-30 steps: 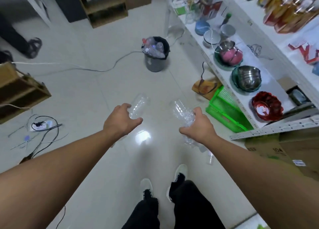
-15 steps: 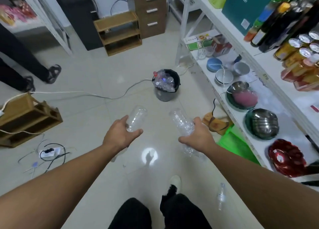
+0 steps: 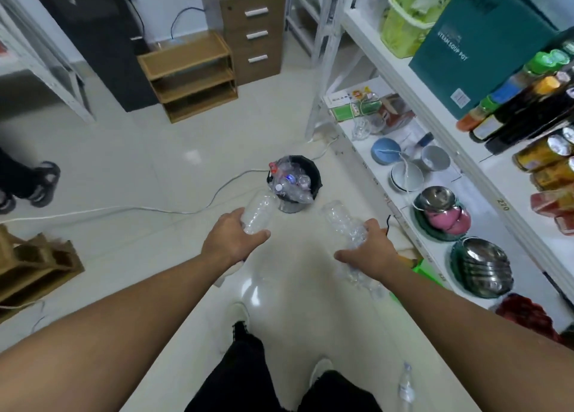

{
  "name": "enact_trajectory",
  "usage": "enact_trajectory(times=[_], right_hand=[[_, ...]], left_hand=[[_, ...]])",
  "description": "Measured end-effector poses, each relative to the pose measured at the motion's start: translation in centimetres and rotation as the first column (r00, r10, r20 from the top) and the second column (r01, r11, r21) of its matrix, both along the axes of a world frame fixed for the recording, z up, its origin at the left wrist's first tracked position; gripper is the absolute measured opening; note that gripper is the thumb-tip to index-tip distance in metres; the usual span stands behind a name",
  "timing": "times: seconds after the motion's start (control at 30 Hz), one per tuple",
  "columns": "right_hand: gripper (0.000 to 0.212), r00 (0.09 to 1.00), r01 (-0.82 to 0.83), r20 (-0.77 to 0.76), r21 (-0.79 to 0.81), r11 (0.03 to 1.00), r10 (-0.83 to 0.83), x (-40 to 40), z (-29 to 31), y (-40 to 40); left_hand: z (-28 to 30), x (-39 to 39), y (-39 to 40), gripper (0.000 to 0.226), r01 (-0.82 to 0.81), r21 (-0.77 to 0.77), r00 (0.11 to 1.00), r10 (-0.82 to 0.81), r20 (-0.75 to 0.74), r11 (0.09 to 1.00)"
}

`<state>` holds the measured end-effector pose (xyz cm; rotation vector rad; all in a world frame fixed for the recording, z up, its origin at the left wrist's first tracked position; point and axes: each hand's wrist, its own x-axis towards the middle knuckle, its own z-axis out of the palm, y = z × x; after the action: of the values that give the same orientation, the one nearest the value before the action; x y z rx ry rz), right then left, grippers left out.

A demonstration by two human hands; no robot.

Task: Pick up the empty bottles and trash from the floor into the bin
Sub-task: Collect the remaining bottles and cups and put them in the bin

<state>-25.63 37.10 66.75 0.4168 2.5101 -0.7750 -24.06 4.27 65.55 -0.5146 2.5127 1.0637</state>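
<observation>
My left hand [image 3: 231, 239] grips a clear empty plastic bottle [image 3: 259, 211] that points up and forward. My right hand [image 3: 369, 251] holds a crumpled clear bottle [image 3: 340, 220], with more crushed plastic hanging below the palm. Just ahead of both hands a small black bin [image 3: 313, 178] stands on the tiled floor, heaped with clear bottles that rise above its rim. Another small bottle [image 3: 405, 386] lies on the floor by my right foot.
A white shelf unit [image 3: 410, 175] with bowls, jars and boxes runs along the right. White cables [image 3: 139, 209] cross the floor toward the bin. Wooden racks stand at back centre [image 3: 189, 76] and at left [image 3: 34, 268]. Another person's sandalled feet [image 3: 37, 185] are at far left.
I have walked forward: the bin is nearer to my hands, almost touching the left bottle's tip. Both hands keep their bottles. The floor bottle by my foot has dropped lower in view.
</observation>
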Motion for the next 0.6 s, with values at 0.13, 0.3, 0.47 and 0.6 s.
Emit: enact_trajectory(times=[0.13,0.3,0.47,0.6], right_hand=[[0.09,0.993,0.111,0.033,0.009,0.994,-0.111,-4.4,-0.6,-1.5],[0.088,0.983,0.182,0.029,-0.003,0.983,-0.182,-10.2,-1.9,-2.3],[0.088,0.966,0.247,0.118,-0.161,0.956,-0.229,-17.4,-6.3,-0.8],[0.103,0.928,0.332,0.251,-0.227,0.916,-0.274,-23.1,-11.1,0.6]], left_hand=[[-1.5,-7.1,-1.4,0.1,0.082,-0.034,0.996,-0.08,0.048,0.996],[-3.4,-15.3,-0.8,0.106,0.08,-0.002,0.991,-0.079,0.109,0.997],[-5.9,-22.8,1.7,0.102,-0.008,0.021,0.986,0.005,0.168,1.0],[-9.4,-28.3,3.8,0.103,-0.055,0.056,0.985,0.045,0.167,0.997]])
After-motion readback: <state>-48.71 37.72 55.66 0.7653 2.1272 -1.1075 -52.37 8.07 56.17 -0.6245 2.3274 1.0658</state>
